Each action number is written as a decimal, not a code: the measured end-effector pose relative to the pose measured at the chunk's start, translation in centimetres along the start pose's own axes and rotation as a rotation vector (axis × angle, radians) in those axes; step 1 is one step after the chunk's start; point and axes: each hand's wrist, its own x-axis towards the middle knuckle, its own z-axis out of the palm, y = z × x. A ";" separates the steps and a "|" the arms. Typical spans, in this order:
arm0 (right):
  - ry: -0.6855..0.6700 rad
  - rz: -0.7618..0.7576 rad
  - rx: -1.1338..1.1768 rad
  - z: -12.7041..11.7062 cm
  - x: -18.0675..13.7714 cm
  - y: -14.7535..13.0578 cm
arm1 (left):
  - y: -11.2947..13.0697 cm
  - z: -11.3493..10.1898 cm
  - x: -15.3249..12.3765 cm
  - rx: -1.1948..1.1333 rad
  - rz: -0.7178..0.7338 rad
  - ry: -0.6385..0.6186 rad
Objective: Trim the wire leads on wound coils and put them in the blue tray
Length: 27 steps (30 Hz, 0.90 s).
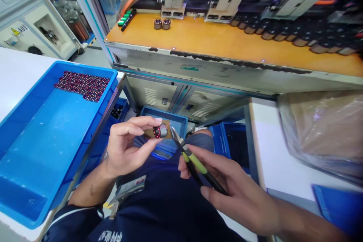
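Between the thumb and fingers of my left hand (pixel 127 145) is a small motor stator (pixel 160 131), a grey ring with red-and-black windings. A thin copper-coloured wire end sticks out of its right side. My right hand (pixel 227 181) is wrapped round the green-and-black handles of a pair of cutting pliers (pixel 195 160). The plier jaws (pixel 176 136) point up and left, close beside the wire end; whether they touch it I cannot tell. Both hands are held above my lap.
On the left stands a blue bin (pixel 42 121) with rows of wound stators (pixel 82 85) at its far end. Ahead, an orange bench (pixel 198 34) bears two stators (pixel 162 24), markers (pixel 126 19) and a row of dark-topped parts (pixel 283 32). A plastic-wrapped package (pixel 326 132) lies right.
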 end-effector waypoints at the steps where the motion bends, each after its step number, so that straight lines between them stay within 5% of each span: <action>1: 0.001 0.001 0.009 0.0 0.1 0.0 | 0.0 0.0 -0.1 0.007 -0.002 0.002; 27: 0.036 0.077 0.065 0.4 0.8 0.3 | -0.1 -0.2 -0.6 -0.041 -0.036 -0.021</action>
